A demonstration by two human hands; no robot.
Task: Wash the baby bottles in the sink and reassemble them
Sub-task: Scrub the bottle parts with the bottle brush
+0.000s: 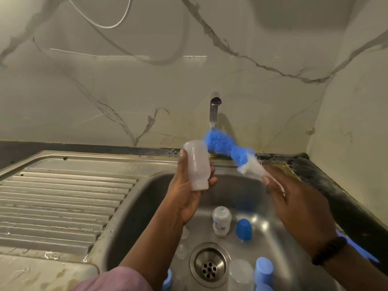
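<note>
Below, upright bottle [221, 221], blue cap [243, 229] beside, drain [209, 264] nearer

no readable text anywhere. the small bottle [221, 221] standing upside down in my sink [147, 198] has a blue and red print on its side, too blurred to make out letters or a brand. the frosted bottle [197, 164] in my left hand [189, 196] shows no legible markings or scale numbers.
</note>
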